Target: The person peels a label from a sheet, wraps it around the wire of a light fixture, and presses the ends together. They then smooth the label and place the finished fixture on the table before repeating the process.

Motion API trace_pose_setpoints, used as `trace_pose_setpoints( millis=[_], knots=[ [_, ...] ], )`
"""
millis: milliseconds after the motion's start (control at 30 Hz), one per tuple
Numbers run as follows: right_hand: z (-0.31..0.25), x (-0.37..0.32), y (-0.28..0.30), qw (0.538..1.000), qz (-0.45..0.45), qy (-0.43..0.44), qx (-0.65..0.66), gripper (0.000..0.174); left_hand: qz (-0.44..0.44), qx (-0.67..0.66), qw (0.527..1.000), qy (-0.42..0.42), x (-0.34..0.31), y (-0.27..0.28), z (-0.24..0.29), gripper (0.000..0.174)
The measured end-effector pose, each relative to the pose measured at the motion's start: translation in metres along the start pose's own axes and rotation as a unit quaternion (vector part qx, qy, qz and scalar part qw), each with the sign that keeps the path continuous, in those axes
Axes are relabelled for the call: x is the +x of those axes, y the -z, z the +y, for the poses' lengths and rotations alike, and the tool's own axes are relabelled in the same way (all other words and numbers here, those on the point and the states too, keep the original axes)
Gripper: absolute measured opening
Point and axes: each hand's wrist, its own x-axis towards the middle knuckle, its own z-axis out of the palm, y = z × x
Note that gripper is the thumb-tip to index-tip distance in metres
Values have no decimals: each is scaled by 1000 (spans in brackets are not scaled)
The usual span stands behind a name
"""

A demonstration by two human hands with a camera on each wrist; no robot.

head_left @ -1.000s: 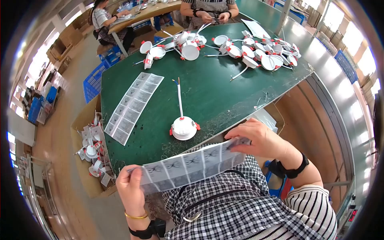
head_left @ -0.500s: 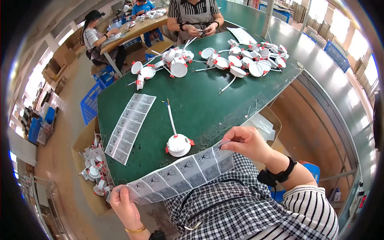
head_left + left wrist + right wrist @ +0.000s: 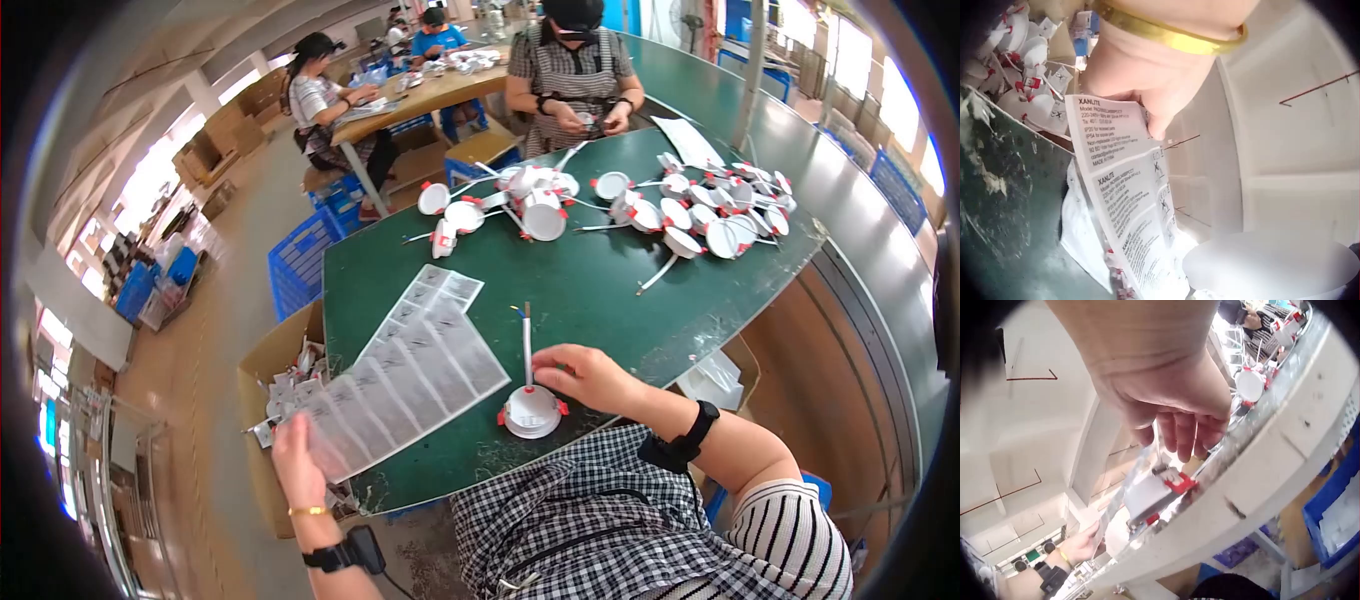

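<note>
My left hand (image 3: 298,468) pinches one end of a sheet of printed labels (image 3: 415,375), slanting over the table's left side. In the left wrist view, thumb and fingers grip the corner of the label sheet (image 3: 1116,169), whose rows carry black XANLITE text. A white downlight (image 3: 532,412) with red clips sits near the table's front edge, its white cable (image 3: 528,350) standing up with bare wire ends. Beside that cable is my right hand (image 3: 590,378), fingers loosely bent. The right wrist view has the fingertips just above the downlight (image 3: 1150,497), thumb and fingers apart.
A second label sheet (image 3: 455,285) lies on the green table (image 3: 600,310), partly covered by the held one. Piles of downlights (image 3: 720,230) occupy the far side. Below the left edge stands a carton (image 3: 262,375) of labelled downlights. A person (image 3: 575,85) works opposite.
The right hand has let go of the sheet and moved to the downlight's cable. My left hand has swung the sheet leftward over the sheet lying on the table.
</note>
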Motion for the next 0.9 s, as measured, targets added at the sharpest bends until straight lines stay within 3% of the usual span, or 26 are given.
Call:
trace_pose_setpoints(
  millis=[67,100,133,167,233,267,333,367,400,500,567,600,633,700,767,833,900],
  knots=[
    [5,0,-11,998,-5,39,-48,19,-2,51,999,15,17,3,-15,30],
    [7,2,-13,998,-13,37,-42,17,34,245,965,-84,18,-1,-19,27],
    [1,5,-9,999,-30,-11,-38,17,66,428,884,-176,16,-12,-14,26],
    [2,11,-5,999,-32,-12,-35,17,66,430,883,-174,13,-24,-6,26],
    [8,12,10,999,-21,21,-42,15,41,440,831,-338,-16,-85,36,24],
    [6,15,16,1000,-18,-2,-25,15,-78,407,842,-346,-33,-113,37,23],
    [20,17,20,998,-4,39,-45,15,-302,319,826,-353,-72,-180,32,25],
    [23,17,20,997,4,64,-51,15,-352,306,809,-358,-91,-207,26,33],
    [23,17,21,997,5,59,-53,15,-371,302,798,-365,-99,-226,17,39],
    [22,17,21,996,37,84,-22,12,-359,302,791,-393,-99,-247,-9,30],
    [23,20,18,968,89,171,-161,11,-384,299,788,-378,-96,-253,-13,28],
    [15,21,17,943,78,264,-186,9,-402,293,784,-370,-93,-254,-13,25],
    [16,22,16,943,75,271,-180,9,-395,301,785,-370,-92,-255,-14,25],
    [22,18,22,945,144,247,-157,10,-396,251,800,-374,-92,-261,-14,23],
    [22,14,26,950,152,235,-142,12,-392,244,803,-376,-92,-262,-13,26],
    [12,10,30,974,164,123,-96,15,-395,211,810,-379,-91,-260,-6,25],
    [-2,4,32,976,176,91,-95,16,-365,213,853,-306,-76,-247,-1,25]
  ],
)
